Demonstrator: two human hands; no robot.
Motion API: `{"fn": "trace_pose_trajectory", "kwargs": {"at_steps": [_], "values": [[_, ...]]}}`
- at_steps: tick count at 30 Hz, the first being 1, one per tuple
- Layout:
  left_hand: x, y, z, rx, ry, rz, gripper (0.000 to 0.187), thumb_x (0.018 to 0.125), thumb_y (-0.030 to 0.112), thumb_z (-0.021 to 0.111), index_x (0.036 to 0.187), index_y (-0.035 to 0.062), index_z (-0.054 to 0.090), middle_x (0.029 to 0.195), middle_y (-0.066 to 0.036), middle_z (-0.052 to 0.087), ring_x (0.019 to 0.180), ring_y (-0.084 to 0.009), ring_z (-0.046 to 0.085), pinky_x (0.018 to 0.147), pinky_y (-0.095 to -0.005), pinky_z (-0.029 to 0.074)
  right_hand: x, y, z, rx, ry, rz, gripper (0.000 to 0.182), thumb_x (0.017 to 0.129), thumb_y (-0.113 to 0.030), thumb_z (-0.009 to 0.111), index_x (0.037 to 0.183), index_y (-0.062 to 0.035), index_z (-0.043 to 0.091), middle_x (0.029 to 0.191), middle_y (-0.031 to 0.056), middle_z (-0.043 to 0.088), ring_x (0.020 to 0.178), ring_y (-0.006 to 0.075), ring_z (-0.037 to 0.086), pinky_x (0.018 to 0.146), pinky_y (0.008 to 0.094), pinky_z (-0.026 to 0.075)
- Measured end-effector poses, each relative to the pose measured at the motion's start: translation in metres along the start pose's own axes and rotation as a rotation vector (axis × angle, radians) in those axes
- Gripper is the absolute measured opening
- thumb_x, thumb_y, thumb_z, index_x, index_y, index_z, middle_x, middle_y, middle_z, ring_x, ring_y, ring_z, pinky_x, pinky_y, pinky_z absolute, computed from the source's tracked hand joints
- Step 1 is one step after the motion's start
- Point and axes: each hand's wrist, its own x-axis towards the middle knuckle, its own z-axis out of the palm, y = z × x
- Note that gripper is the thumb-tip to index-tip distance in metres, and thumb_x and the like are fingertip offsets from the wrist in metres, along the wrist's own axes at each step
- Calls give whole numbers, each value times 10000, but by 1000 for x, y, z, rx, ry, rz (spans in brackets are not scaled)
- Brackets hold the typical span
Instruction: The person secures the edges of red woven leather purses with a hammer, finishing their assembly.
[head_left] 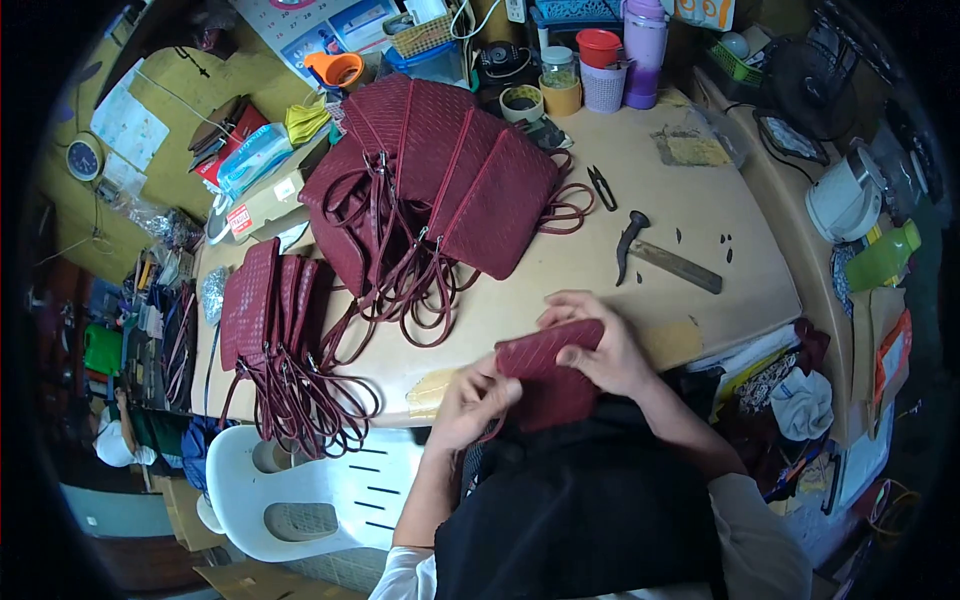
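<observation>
Item in hand: maroon woven pouch [548, 372], at the near bench [600, 262] edge. Left hand [470, 400] pinches its near-left corner; right hand [600, 350] clasps its top edge. Apparently done: stack of pouches [440, 175] far centre, second batch [268, 310] left. Hammer [665, 258] and snips [601, 187] lie idle.

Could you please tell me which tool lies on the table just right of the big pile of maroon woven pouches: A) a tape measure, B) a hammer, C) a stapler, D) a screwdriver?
B: a hammer with a dark head and wooden handle lies on the table to the right of the pile of maroon woven pouches, beyond the two hands that hold one maroon pouch.
</observation>
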Motion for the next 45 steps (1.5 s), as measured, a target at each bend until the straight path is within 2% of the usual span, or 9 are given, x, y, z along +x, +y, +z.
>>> {"fn": "trace_pose_trajectory", "kwargs": {"at_steps": [3, 7, 15, 22, 24, 30, 32, 37, 45], "values": [[-4, -22, -5, -350, -440, 33, 682, 920, 423, 594, 1388, -23, 374, 958, -38, 633, 770, -119, 594, 679, -230, 468, 5, -13, 5, -11, -241, 40, 925, 683, -600, 738, 1292, 12, 408, 1101, 92, 587, 1028, 147, 566, 910, 310, 454], [12, -7, 25, -902, -210, -160, 718, 926, 542, 471, 1394, 13, 345, 1309, -142, 520, 1208, -243, 523, 1042, -420, 416, 12, -30, 7, -313, -223, -121, 907, 722, -718, 596, 1277, -21, 426, 1075, 149, 601, 1057, 252, 589, 927, 372, 452], [-7, -11, 52, -331, 55, -56, 599, 972, 478, 447, 1362, 24, 410, 1317, -118, 492, 1236, -211, 462, 1062, -364, 355, 1, -46, 17, -597, 118, -302, 726, 899, -630, 435, 1178, 33, 533, 1108, 195, 592, 1067, 347, 570, 940, 399, 433], [-11, 27, 57, 251, -221, 311, 566, 1011, 422, 360, 1394, 5, 365, 1371, -155, 435, 1266, -261, 430, 1055, -388, 331, -3, -80, 30, -173, 31, -201, 588, 1013, -456, 328, 1156, 62, 566, 1110, 166, 641, 1036, 229, 615, 914, 340, 468], [-10, 28, 57, 251, -221, 204, 534, 1017, 399, 347, 1379, 8, 378, 1356, -168, 444, 1268, -278, 428, 1058, -400, 324, -3, -85, 27, 45, -79, -29, 441, 1038, -314, 335, 1105, 14, 622, 998, 110, 683, 806, 126, 623, 760, 270, 489], [-19, -8, 38, -133, -138, -79, 739, 909, 551, 529, 1415, 41, 353, 1383, -127, 441, 1269, -253, 444, 1064, -418, 351, -2, -81, 25, -168, -87, -201, 468, 1009, -380, 413, 1126, 34, 597, 1038, 167, 663, 945, 233, 632, 866, 335, 476], [-9, 4, 42, -585, -182, 49, 1116, 711, 818, 514, 1422, -14, 300, 1401, -208, 416, 1300, -329, 425, 1099, -496, 315, -2, -66, 31, -420, -55, -373, 668, 922, -532, 496, 1264, 40, 461, 1139, 216, 603, 1038, 338, 595, 924, 414, 445], [9, -21, 40, -1261, -316, -43, 896, 857, 685, 449, 1400, -16, 325, 1384, -191, 438, 1287, -325, 438, 1097, -509, 324, -4, -35, 21, -734, -161, -164, 915, 788, -738, 490, 1268, 37, 412, 1096, 228, 578, 963, 373, 612, 843, 436, 476], [5, -33, 30, -1111, -376, -46, 760, 930, 589, 404, 1416, 10, 324, 1388, -183, 439, 1286, -323, 439, 1096, -510, 321, -12, -32, 21, -718, -80, -175, 833, 825, -721, 459, 1213, 16, 444, 880, 210, 630, 805, 401, 639, 746, 452, 498]]}}
